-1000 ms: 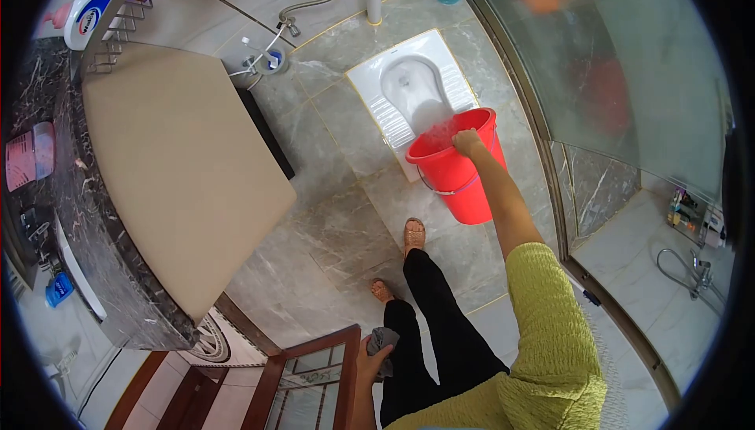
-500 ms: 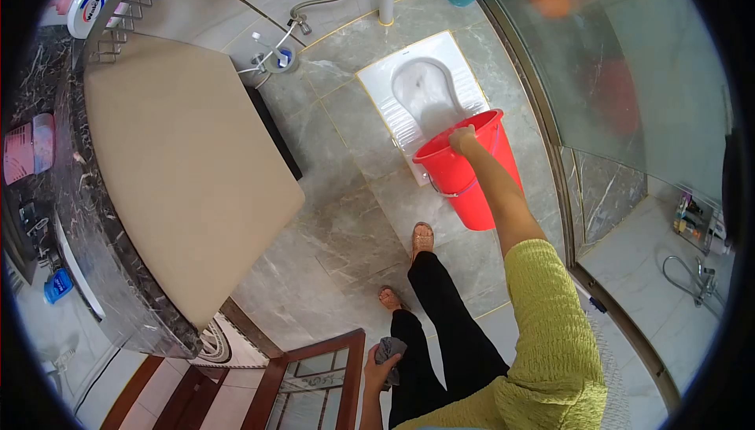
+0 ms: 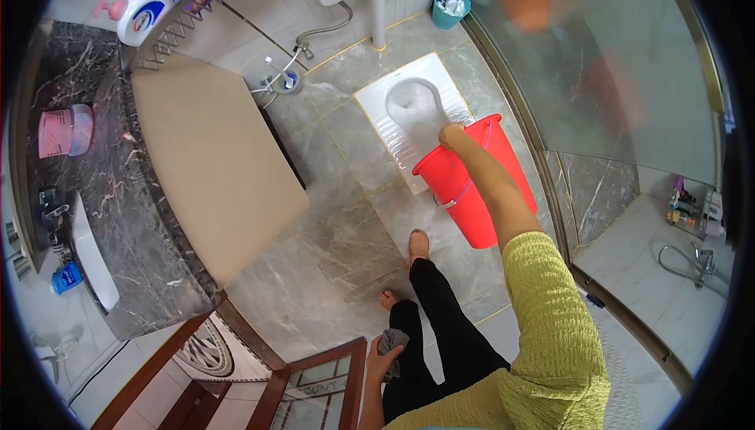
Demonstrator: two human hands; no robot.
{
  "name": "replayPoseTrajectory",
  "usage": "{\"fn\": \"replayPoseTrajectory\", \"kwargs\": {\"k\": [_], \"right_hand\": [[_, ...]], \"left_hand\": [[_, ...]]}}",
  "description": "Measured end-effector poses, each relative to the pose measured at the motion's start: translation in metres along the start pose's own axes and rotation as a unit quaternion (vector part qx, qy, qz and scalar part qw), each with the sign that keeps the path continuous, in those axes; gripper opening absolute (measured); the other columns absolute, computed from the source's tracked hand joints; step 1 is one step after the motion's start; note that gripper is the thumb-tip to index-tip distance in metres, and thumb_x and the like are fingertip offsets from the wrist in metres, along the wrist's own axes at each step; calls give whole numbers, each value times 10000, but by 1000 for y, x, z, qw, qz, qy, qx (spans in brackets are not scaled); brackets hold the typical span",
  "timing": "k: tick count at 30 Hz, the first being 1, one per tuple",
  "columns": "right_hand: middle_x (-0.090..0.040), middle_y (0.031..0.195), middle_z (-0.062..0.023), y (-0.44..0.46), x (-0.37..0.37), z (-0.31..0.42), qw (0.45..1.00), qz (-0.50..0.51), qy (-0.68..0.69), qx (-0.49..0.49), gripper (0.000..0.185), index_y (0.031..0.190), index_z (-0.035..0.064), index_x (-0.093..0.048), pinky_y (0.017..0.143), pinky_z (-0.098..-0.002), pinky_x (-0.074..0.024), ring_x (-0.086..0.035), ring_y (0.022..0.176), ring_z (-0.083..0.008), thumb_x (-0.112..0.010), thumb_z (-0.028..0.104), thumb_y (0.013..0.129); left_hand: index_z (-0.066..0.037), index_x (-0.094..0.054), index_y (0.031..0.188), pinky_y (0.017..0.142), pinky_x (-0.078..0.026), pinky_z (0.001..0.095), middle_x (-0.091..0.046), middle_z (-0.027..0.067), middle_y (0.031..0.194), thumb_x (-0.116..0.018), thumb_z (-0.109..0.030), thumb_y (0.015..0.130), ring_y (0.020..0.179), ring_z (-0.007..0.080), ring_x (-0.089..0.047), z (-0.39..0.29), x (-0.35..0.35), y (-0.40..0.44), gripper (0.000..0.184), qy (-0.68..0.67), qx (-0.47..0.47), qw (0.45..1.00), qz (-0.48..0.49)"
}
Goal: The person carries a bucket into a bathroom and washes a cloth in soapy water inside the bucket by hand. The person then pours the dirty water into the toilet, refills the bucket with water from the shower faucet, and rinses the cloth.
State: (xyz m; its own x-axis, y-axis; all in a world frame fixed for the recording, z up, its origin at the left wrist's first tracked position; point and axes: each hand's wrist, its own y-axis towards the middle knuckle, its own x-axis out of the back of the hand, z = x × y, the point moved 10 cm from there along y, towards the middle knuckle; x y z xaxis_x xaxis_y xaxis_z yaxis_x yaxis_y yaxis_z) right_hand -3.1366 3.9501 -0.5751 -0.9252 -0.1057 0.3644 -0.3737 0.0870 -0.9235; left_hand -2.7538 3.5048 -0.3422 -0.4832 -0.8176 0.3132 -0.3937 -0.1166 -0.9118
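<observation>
My right hand [image 3: 451, 136] grips the rim of a red bucket [image 3: 476, 202], its fingers partly hidden behind the wrist. The bucket is tilted, its mouth facing the white squat toilet [image 3: 376, 99] and its base pointing back toward me. A wire handle [image 3: 445, 204] hangs along the bucket's near side. Low in view, close to my leg, my left hand [image 3: 380, 361] is closed around a crumpled grey cloth [image 3: 395, 343].
A dark marble counter [image 3: 110, 170] with a beige panel [image 3: 212, 170] runs along the left. On the right stands a glass shower screen [image 3: 598, 76]. A small teal bin [image 3: 450, 14] and a toilet brush holder [image 3: 289, 81] are at the back; a wood-framed door [image 3: 322, 387] is nearby.
The bucket has tipped further toward the toilet, so its inside no longer shows. My right hand moved with the rim. The view has shifted, showing more of the counter.
</observation>
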Motion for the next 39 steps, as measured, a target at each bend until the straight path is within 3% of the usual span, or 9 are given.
{"fn": "replayPoseTrajectory", "kwargs": {"k": [7, 14, 21, 23, 30, 34, 36, 38, 39], "right_hand": [[-583, 1136, -34, -72, -1, -5, 999, -40, -1, -7, 288, 1053, 141, -629, 903, -505, -345, -551, 1035, -278, -617, 204, 773], [-625, 1030, -58, -156, -87, -38, 987, -159, 23, -1, 216, 970, 146, -647, 861, -493, -360, -583, 979, -258, -501, 189, 817], [-607, 788, 16, -322, -232, -51, 951, -307, 4, 13, 122, 762, 172, -624, 852, -388, -349, -534, 892, -166, -504, 192, 743], [-570, 703, 35, -383, -242, -57, 900, -436, 2, -12, 68, 699, 173, -587, 824, -346, -353, -514, 850, -147, -521, 191, 698], [-583, 740, 19, -501, -296, -96, 880, -430, 177, -95, 114, 743, 155, -592, 755, -345, -359, -537, 807, -155, -553, 159, 636], [-600, 763, -10, -542, -352, -141, 823, -468, 298, -122, 194, 799, 148, -612, 733, -353, -371, -556, 777, -169, -591, 146, 606], [-608, 771, -32, -551, -381, -171, 833, -440, 278, -189, 196, 816, 163, -611, 725, -348, -379, -571, 786, -173, -588, 128, 625], [-609, 765, -34, -574, -399, -218, 758, -514, 353, -191, 196, 819, 158, -607, 717, -344, -388, -581, 793, -176, -586, 123, 627], [-609, 762, -35, -585, -411, -238, 717, -544, 393, -187, 196, 821, 155, -604, 712, -343, -392, -585, 797, -177, -585, 121, 629]], "left_hand": [[-44, -476, 1177, 841, -431, 349, -561, 184, 1087, -771, -377, 579, 1005, 265, -549, 11, 22, -6, 745, 19, -54, 998, -7], [-33, -456, 1195, 783, -452, 343, -571, 186, 1052, -773, -352, 599, 968, 254, -556, -18, 49, -4, 746, 17, -77, 997, 12], [-3, -339, 1277, 931, -340, 304, -437, 174, 1220, -687, -283, 740, 1121, 226, -423, -169, 34, -37, 699, -31, -222, 970, 91], [-6, -282, 1311, 955, -315, 304, -397, 168, 1260, -662, -241, 766, 1150, 224, -394, -224, 3, -68, 705, -59, -242, 957, 150], [-17, -126, 1374, 999, -265, 308, -280, 148, 1350, -597, -171, 797, 1226, 223, -310, -361, -210, -219, 761, 69, -406, 828, 380], [-15, -73, 1383, 1008, -251, 308, -250, 162, 1371, -566, -230, 833, 1246, 219, -283, -379, -367, -271, 769, 143, -407, 813, 391], [-8, -200, 1347, 1006, -264, 324, -288, 181, 1350, -550, -267, 843, 1240, 253, -308, -389, -431, -313, 665, 283, -497, 751, 331], [-2, -327, 1310, 1004, -276, 340, -326, 200, 1329, -534, -303, 854, 1233, 287, -332, -397, -495, -352, 585, 398, -574, 667, 260], [4, -461, 1194, 946, -336, 402, -418, 247, 1209, -579, -311, 824, 1115, 380, -409, -410, -517, -372, 501, 339, -642, 649, 229]]}}
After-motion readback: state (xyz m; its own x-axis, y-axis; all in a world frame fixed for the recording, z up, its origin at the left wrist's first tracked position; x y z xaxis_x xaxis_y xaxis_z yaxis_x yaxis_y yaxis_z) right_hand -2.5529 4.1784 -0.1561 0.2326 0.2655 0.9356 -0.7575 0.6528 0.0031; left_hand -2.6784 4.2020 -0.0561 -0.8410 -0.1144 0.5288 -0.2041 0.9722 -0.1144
